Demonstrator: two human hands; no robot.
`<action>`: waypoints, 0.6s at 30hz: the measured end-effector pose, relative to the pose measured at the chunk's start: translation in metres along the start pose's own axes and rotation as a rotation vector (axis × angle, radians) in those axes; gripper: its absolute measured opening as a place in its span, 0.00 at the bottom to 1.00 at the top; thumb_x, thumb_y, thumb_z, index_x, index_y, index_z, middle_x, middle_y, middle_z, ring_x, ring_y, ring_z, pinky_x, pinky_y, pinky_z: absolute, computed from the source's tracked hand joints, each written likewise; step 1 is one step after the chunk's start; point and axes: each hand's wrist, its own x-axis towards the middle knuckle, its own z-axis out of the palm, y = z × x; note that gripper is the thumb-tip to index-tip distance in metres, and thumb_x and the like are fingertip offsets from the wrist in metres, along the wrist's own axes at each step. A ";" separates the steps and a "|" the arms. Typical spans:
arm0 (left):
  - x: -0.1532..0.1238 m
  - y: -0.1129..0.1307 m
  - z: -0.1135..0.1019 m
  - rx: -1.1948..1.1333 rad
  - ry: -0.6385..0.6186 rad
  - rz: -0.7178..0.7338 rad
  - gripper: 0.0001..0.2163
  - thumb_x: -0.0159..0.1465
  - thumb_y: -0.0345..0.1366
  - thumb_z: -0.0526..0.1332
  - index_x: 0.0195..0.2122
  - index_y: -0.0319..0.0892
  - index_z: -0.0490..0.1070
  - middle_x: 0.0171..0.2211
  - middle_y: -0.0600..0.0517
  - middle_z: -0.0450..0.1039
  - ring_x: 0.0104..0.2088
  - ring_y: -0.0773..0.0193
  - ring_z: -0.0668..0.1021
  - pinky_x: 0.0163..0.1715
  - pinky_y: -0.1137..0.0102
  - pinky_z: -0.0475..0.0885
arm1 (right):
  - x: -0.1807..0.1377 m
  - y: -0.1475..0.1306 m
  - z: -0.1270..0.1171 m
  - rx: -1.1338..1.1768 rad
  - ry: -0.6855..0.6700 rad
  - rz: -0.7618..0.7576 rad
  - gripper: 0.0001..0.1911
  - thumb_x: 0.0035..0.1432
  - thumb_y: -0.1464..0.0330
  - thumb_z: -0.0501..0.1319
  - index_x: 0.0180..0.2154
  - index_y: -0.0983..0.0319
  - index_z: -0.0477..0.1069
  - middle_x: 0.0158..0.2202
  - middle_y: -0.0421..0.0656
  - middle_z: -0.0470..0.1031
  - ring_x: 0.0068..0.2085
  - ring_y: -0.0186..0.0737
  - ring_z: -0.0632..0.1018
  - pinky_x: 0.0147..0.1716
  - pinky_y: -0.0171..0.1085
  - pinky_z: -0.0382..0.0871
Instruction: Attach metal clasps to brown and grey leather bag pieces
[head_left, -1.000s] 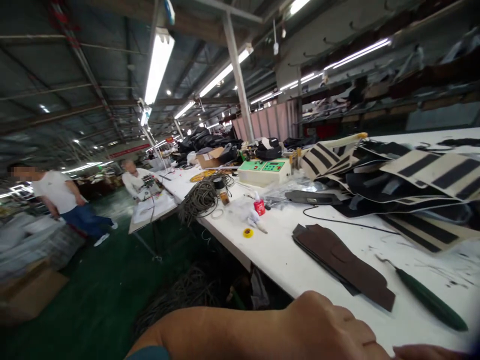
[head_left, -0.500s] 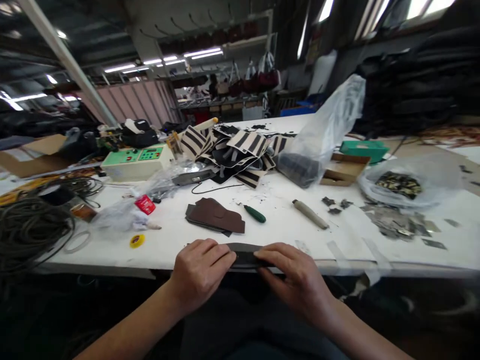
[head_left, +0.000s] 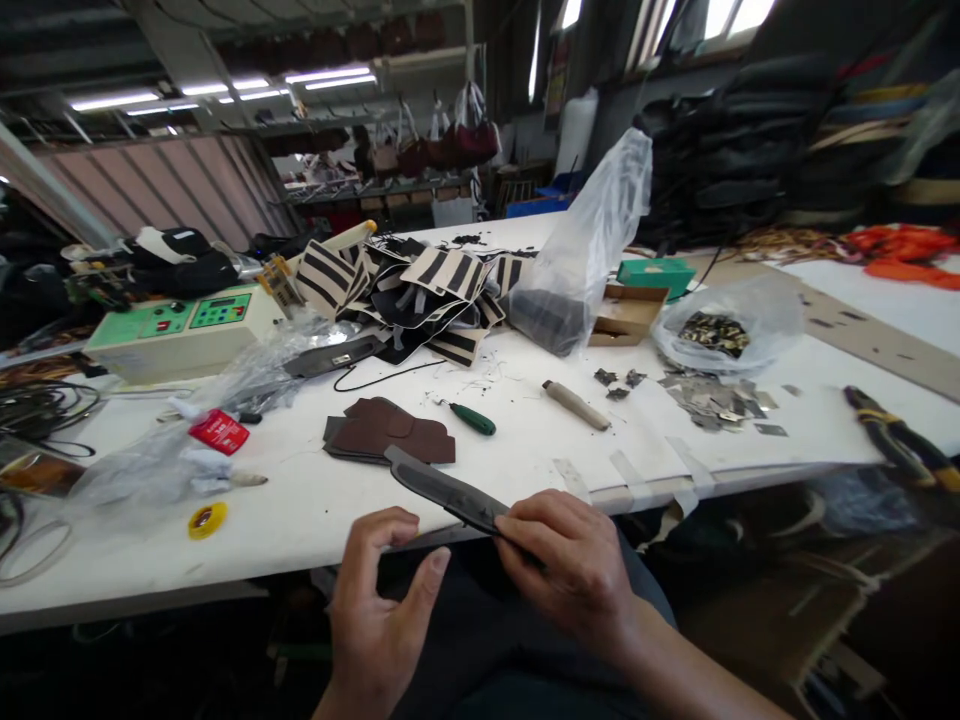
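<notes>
Head view shows one dark strip (head_left: 446, 490), long and narrow, in the fingers of the right hand (head_left: 574, 560). This hand is closed in a pinch, with the thumb side above and other fingers curled below, and it covers the near end of the strip, so I cannot tell how much is hidden there. The left hand (head_left: 379, 610) is spread, its thumb well apart from the bent fingers, and it holds nothing; it is just beside the strip, on the nearer side. From the right hand, the strip runs away and to the left, over the front edge of the bench (head_left: 300, 520), until its far tip comes before the brown pieces (head_left: 390, 432); whether it touches them is not clear. I judge the strip to be light and rather stiff, because it extends from one end without visible sagging, but probably it can bend. It does not seem fragile; the surface may be a little smooth. A good hold would be a flat pinch near each end, with the fingers along its edges.
</notes>
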 end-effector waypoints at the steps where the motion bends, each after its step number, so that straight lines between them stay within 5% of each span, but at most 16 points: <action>1: -0.010 -0.003 0.007 -0.080 -0.106 -0.134 0.13 0.67 0.41 0.67 0.50 0.43 0.72 0.46 0.46 0.78 0.47 0.54 0.81 0.49 0.61 0.76 | -0.006 -0.002 0.003 0.009 -0.018 0.015 0.07 0.61 0.76 0.67 0.41 0.61 0.77 0.34 0.43 0.81 0.33 0.38 0.78 0.33 0.38 0.69; 6: -0.034 -0.009 0.031 -0.355 -0.332 -0.507 0.20 0.66 0.47 0.67 0.55 0.42 0.75 0.50 0.45 0.81 0.52 0.49 0.81 0.53 0.62 0.75 | -0.039 -0.020 0.017 0.055 -0.128 0.104 0.07 0.62 0.76 0.65 0.41 0.61 0.77 0.34 0.43 0.80 0.32 0.38 0.77 0.32 0.40 0.67; 12: -0.029 -0.016 0.025 -0.503 -0.484 -0.630 0.18 0.66 0.48 0.67 0.53 0.44 0.79 0.51 0.48 0.82 0.49 0.52 0.82 0.52 0.66 0.75 | -0.057 -0.034 0.015 0.148 -0.188 0.260 0.08 0.62 0.69 0.69 0.44 0.59 0.78 0.39 0.44 0.80 0.38 0.42 0.79 0.37 0.42 0.71; 15: -0.028 -0.023 0.025 -0.625 -0.533 -0.703 0.18 0.68 0.48 0.65 0.53 0.43 0.79 0.48 0.48 0.83 0.45 0.54 0.82 0.46 0.66 0.77 | -0.057 -0.021 0.009 0.207 -0.137 0.456 0.15 0.60 0.63 0.71 0.49 0.57 0.78 0.47 0.47 0.79 0.47 0.47 0.79 0.47 0.45 0.74; 18: -0.024 -0.026 0.035 -0.768 -0.610 -0.801 0.19 0.68 0.49 0.64 0.52 0.41 0.80 0.40 0.47 0.83 0.33 0.60 0.81 0.33 0.69 0.77 | -0.048 0.002 0.008 0.291 -0.054 0.818 0.22 0.61 0.61 0.69 0.55 0.58 0.75 0.51 0.49 0.78 0.49 0.48 0.79 0.50 0.48 0.75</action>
